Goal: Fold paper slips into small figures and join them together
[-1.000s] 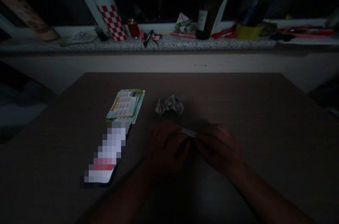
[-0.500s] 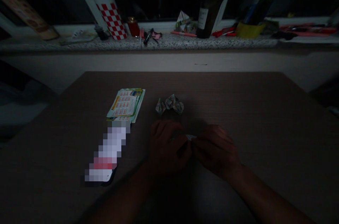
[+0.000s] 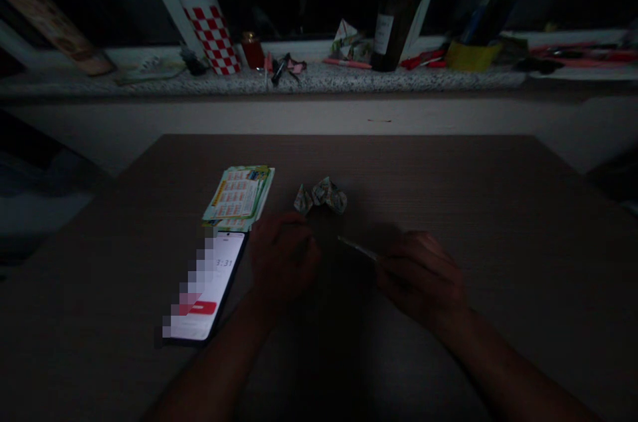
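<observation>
On the table, my right hand pinches one end of a thin folded paper strip, which points up and left out of the fingers. My left hand is apart from the strip, its fingers curled in, with nothing visible in them; deep shadow blurs the fingertips. Just beyond the hands stand small folded paper pieces. A stack of printed calendar cards lies past my left hand. Beside my left wrist is a phone with a lit screen, partly pixelated.
Behind the wooden table runs a stone window sill. It carries a red-and-white checkered bottle, a dark labelled cup, a small red jar, a yellow holder and assorted pens.
My left hand has let go of the paper and moved left, toward the phone. My right hand has shifted slightly right, keeping the strip, which now shows more fully.
</observation>
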The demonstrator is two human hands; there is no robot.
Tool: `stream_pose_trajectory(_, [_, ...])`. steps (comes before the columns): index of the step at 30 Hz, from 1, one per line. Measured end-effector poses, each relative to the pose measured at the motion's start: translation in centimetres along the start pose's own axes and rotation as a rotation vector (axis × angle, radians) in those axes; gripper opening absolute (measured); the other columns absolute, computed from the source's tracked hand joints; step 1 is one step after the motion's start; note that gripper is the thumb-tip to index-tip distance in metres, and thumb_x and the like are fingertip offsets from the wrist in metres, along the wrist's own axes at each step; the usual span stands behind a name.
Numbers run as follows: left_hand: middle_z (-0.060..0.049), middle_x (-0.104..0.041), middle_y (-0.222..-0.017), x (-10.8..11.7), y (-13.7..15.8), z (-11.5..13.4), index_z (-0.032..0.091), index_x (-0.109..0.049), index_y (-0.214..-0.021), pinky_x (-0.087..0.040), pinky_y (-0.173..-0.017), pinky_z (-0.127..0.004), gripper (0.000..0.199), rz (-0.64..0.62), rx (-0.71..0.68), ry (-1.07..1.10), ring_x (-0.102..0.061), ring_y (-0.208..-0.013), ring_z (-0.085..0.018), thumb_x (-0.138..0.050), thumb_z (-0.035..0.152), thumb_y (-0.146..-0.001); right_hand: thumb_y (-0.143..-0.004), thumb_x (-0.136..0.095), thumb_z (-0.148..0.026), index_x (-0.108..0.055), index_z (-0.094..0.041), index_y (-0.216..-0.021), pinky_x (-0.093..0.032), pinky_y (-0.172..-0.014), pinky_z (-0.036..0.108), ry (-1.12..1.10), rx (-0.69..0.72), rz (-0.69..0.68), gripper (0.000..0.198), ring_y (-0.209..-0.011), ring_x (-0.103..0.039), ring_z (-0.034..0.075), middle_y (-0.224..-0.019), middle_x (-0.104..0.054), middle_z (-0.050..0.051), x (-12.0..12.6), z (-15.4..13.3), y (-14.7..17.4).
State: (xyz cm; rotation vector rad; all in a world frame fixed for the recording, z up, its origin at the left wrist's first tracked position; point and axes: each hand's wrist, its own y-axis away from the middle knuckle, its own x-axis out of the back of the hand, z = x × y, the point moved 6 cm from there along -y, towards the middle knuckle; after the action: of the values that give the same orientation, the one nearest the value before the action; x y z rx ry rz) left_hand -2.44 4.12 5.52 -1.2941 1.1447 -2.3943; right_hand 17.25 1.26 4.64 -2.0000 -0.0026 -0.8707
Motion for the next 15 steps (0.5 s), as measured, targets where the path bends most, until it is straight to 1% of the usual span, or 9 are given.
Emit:
stream_pose_trajectory(2, [-0.007, -0.062, -0.097, -0.4, 0.1, 0.4, 0.018, -0.061, -0.092, -0.045, -0.082, -0.036, 0.019, -0.056, -0.011, 0.081, -0.057, -0.093, -0.021, -0.063, 0.017, -0.073, -0.07, -0.069, -0.008, -0.063, -0.02, -0.079, -0.047, -0.066, 0.034, -0.007, -0.007, -0.009, 0.016, -0.067, -0.058, 0.016, -0.073, -0.064, 0.002, -0.1, 0.1, 0.0])
stream_pose_trajectory(4, [-0.008, -0.062, -0.101, -1.1, 0.4, 1.6, 0.016, -0.059, -0.102, -0.046, -0.085, -0.036, 0.029, -0.132, -0.087, 0.168, -0.056, -0.097, -0.021, -0.064, 0.017, -0.074, -0.071, -0.069, -0.009, -0.063, -0.02, -0.081, -0.047, -0.066, 0.034, -0.024, -0.011, -0.023, 0.016, -0.068, -0.058, 0.016, -0.074, -0.065, 0.002, -0.3, 0.1, 0.1])
stream_pose_trajectory(5, [-0.008, -0.063, -0.1, -1.6, 0.6, 2.3, 0.017, -0.06, -0.101, -0.045, -0.086, -0.036, 0.026, -0.176, -0.13, 0.202, -0.057, -0.096, -0.02, -0.063, 0.016, -0.075, -0.071, -0.068, -0.01, -0.063, -0.02, -0.081, -0.047, -0.066, 0.034, -0.031, -0.019, -0.03, 0.016, -0.068, -0.058, 0.016, -0.074, -0.065, 0.003, -0.4, 0.1, 0.0])
stream_pose_trajectory(8, [-0.004, -0.065, -0.087, -2.5, 1.1, 3.7, 0.018, -0.062, -0.091, -0.046, -0.079, -0.034, 0.013, -0.248, -0.213, 0.273, -0.058, -0.083, -0.016, -0.061, 0.013, -0.078, -0.073, -0.067, -0.012, -0.064, -0.021, -0.082, -0.047, -0.066, 0.034, -0.036, -0.062, -0.046, 0.013, -0.07, -0.059, 0.017, -0.075, -0.066, 0.003, -0.8, 0.1, 0.0])
stream_pose_trajectory(11, [-0.003, -0.066, -0.079, -2.8, 1.3, 4.4, 0.018, -0.064, -0.086, -0.047, -0.07, -0.031, 0.009, -0.255, -0.257, 0.293, -0.058, -0.074, -0.015, -0.06, 0.015, -0.08, -0.073, -0.067, -0.014, -0.063, -0.021, -0.08, -0.046, -0.067, 0.034, -0.013, -0.077, -0.045, 0.01, -0.07, -0.059, 0.017, -0.074, -0.066, 0.002, -0.8, 0.0, -0.1])
stream_pose_trajectory(15, [-0.002, -0.066, -0.074, -2.5, 1.2, 4.7, 0.017, -0.063, -0.08, -0.047, -0.067, -0.029, 0.006, -0.212, -0.283, 0.311, -0.057, -0.07, -0.013, -0.061, 0.012, -0.077, -0.073, -0.066, -0.014, -0.061, -0.02, -0.072, -0.044, -0.065, 0.033, 0.079, -0.11, -0.028, 0.008, -0.067, -0.058, 0.017, -0.069, -0.064, 0.002, -0.5, 0.3, -0.2])
